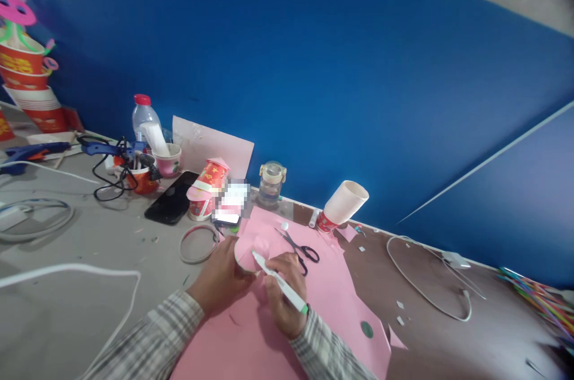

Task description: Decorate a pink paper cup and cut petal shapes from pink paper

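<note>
Pinched in the fingers of the right hand (287, 293), a slim white marker (287, 291) slants with its green end toward the wrist and its tip at a rounded pink piece (246, 255). Whether the tip touches it is hard to tell. On the other side, the left hand (226, 275) grasps that piece by its near left edge, some of the fingers hidden beneath. Both hands are over a large pink sheet (332, 314) spread on the table (421, 347). Just beyond the right hand, scissors (298, 250) with dark handles lie on the sheet with their blades apart, and a green disc (366, 329) lies near its right edge. Left of the sheet is a grey ring (198, 243), with a black phone (173, 199) farther back. Behind the hands stand a decorated red cup (210, 179), a clear lidded jar (271, 185) and a tilted stack of white cups (344, 203). Farther right, a white cable (403, 275) loops across the table, short of some coloured sticks (538, 299). A blue partition (314, 81) rises behind everything.
</note>
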Demonstrator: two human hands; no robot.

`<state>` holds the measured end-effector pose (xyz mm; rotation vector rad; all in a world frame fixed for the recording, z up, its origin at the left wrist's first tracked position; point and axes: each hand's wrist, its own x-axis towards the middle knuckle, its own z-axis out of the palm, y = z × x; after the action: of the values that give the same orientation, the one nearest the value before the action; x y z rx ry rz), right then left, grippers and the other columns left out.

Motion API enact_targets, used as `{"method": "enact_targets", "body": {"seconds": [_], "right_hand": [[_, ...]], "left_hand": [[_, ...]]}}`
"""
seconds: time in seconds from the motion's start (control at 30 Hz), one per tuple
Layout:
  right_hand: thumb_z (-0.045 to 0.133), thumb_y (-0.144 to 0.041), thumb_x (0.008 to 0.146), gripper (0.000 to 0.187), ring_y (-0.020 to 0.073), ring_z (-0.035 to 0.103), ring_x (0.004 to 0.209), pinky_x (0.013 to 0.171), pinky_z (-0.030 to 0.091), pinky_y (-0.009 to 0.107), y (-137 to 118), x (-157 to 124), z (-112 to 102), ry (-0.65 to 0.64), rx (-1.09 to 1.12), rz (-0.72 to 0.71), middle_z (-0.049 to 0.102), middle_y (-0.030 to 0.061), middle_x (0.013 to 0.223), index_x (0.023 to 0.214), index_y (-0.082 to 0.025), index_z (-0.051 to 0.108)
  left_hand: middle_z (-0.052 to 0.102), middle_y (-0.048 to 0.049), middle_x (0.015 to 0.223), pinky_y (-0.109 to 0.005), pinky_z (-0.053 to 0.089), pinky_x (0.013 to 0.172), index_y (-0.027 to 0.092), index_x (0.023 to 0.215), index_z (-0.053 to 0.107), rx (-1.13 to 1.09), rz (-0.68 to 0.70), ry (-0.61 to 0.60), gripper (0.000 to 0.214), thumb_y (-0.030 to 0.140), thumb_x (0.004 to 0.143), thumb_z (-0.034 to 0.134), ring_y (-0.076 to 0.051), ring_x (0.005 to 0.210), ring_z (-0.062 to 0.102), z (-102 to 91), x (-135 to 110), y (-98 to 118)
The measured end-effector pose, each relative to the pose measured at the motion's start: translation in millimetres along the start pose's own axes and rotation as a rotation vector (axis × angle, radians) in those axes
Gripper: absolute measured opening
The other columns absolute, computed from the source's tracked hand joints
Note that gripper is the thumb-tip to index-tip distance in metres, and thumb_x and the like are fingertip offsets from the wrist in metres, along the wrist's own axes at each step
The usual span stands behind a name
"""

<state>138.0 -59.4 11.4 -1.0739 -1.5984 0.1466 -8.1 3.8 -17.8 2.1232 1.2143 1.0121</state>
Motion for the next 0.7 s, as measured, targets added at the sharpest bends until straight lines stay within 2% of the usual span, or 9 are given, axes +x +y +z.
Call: {"method": "enact_targets", "body": {"seconds": [0.7], "right_hand": [[0.049,-0.018,0.074,0.013,0.0191,0.057,0.059,0.062,0.044,0.035,2.3,-4.0,-3.7,0.026,0.015,0.025,0.063,-0.0005,0.067,0.080,-0.023,0.060]], "left_hand": [[0.057,0.0031,0.084,-0.036,0.047,0.070,0.031,0.088,0.055,-0.026,-0.033,-0.006,0.045,0.015,0.047,0.066,-0.022,0.081,0.055,-1.9,0.7,5.9]]}}
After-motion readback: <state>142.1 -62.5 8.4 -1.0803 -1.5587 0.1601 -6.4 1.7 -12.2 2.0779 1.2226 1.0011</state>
